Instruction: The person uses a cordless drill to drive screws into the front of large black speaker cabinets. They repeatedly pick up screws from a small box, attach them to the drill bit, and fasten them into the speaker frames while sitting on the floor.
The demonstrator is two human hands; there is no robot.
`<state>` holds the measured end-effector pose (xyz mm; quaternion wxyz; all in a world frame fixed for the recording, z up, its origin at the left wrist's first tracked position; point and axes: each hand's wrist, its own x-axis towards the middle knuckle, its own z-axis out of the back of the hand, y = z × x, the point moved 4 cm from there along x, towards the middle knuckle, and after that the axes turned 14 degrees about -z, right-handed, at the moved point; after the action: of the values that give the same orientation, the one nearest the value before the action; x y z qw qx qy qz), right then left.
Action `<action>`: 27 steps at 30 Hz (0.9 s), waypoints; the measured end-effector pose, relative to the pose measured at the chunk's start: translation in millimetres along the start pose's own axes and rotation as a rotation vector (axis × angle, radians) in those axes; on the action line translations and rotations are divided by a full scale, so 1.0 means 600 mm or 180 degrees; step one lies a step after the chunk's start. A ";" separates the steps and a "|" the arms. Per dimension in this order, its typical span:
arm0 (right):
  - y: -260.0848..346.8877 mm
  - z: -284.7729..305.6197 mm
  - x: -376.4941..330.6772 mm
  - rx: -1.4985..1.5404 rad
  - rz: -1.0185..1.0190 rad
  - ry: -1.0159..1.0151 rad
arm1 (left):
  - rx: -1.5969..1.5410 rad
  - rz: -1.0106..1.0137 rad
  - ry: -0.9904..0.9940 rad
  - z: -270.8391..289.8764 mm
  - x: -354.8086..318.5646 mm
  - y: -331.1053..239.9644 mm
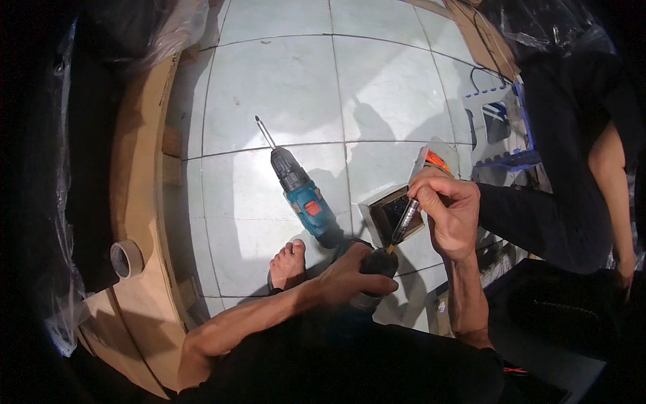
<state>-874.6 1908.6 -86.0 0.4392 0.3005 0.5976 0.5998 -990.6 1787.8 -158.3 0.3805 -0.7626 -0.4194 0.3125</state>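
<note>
My left hand [353, 271] is wrapped around the black chuck of a drill [377, 266], whose body is mostly hidden in shadow against my dark clothes. In my right hand [447, 210], a slim silver and dark bit [406, 219] is pinched between thumb and fingers. Its yellowish lower tip meets the chuck's mouth; I cannot tell how far it sits inside. Just beyond my left hand, a second drill [306, 192], teal with a black chuck and a red patch, points away with a long driver bit fitted.
A small open box [369, 219] lies beyond the bit, with an orange item [437, 160] behind my right hand. A folding stool [481, 101] and a seated person's arm [611, 182] are at right. Left, a tape roll [126, 259] rests on brown board [145, 195]. My bare foot [288, 264] is on tile.
</note>
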 end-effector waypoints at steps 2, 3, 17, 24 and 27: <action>0.003 -0.004 -0.005 -0.0045 0.0007 -0.0045 | -0.0174 0.0207 0.0071 0.001 -0.004 0.011; 0.004 -0.006 -0.006 -0.0064 0.0014 -0.0069 | -0.0256 0.0312 0.0106 0.002 -0.006 0.018; -0.043 -0.033 -0.047 0.0539 -0.0404 0.0504 | 0.0391 -0.0373 -0.0018 0.014 -0.027 0.006; -0.073 -0.068 -0.084 0.1160 -0.0372 0.0628 | 0.1158 -0.1107 0.0093 0.005 -0.029 -0.006; -0.034 -0.078 -0.100 0.0445 -0.0410 -0.0631 | 0.1379 -0.1018 0.0127 0.000 -0.025 0.001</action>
<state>-886.5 1832.4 -101.2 0.5117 0.3493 0.6096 0.4946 -997.3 1774.5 -156.4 0.5876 -0.5935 -0.4503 0.3158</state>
